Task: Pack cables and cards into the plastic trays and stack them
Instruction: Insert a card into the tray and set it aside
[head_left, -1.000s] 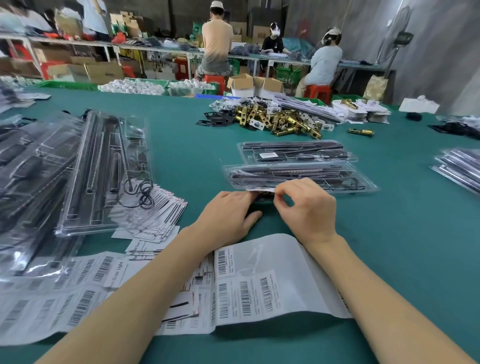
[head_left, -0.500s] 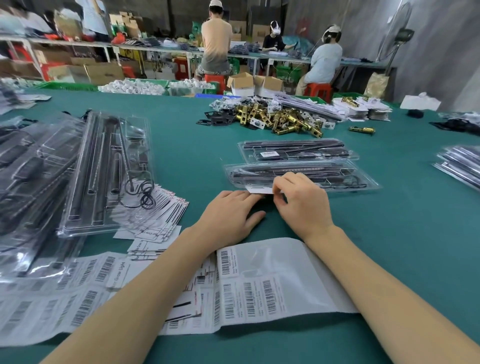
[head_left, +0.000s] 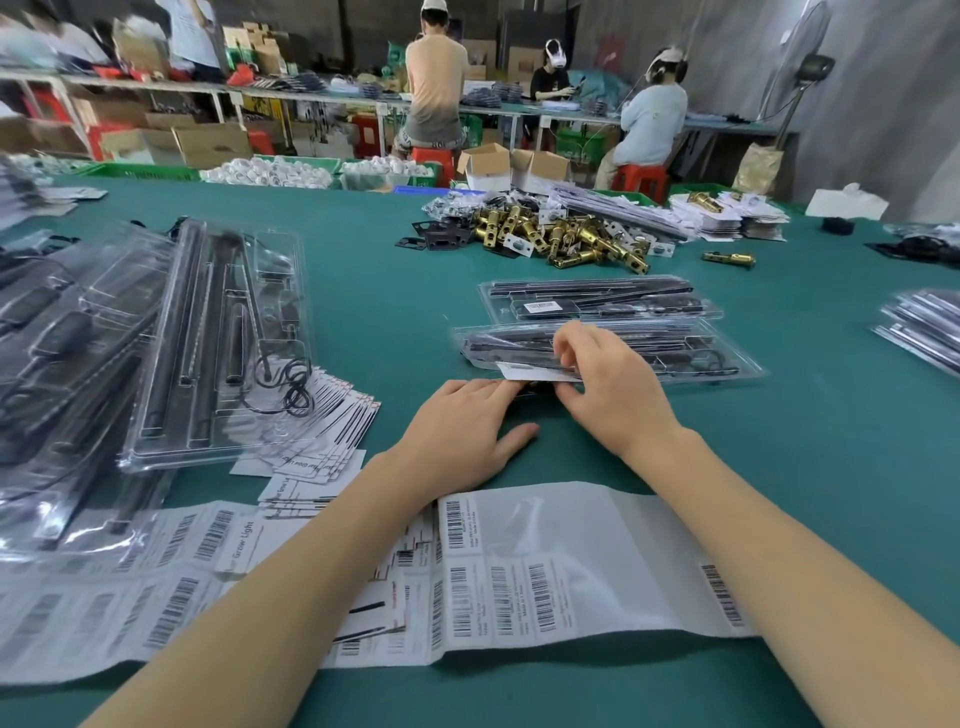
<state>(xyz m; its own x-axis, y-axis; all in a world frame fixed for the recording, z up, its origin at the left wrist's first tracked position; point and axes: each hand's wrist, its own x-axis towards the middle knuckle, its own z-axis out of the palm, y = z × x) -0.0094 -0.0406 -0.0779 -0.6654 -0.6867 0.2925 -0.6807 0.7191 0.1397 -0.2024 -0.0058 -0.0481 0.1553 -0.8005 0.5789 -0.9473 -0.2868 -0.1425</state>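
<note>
A clear plastic tray (head_left: 701, 358) packed with black rods and cable lies across the green table in front of me. My right hand (head_left: 605, 384) pinches a small white card (head_left: 524, 371) at the tray's near edge. Flat on the table just left of it rests my left hand (head_left: 462, 431), fingertips at the tray's edge. A second packed tray (head_left: 597, 301) with a white label lies just behind. To the left, more clear trays (head_left: 218, 343) holding rods and a coiled black cable are piled up, with white cards (head_left: 322, 441) fanned under them.
Barcode label sheets (head_left: 519, 577) lie under my forearms. A pile of brass latch parts (head_left: 571, 234) sits beyond the trays, another tray stack (head_left: 924, 332) at the right edge. Several people work at benches in the background.
My right hand has moved forward onto the tray with the white card, which now shows more at the tray's near edge. My left hand stays flat on the table.
</note>
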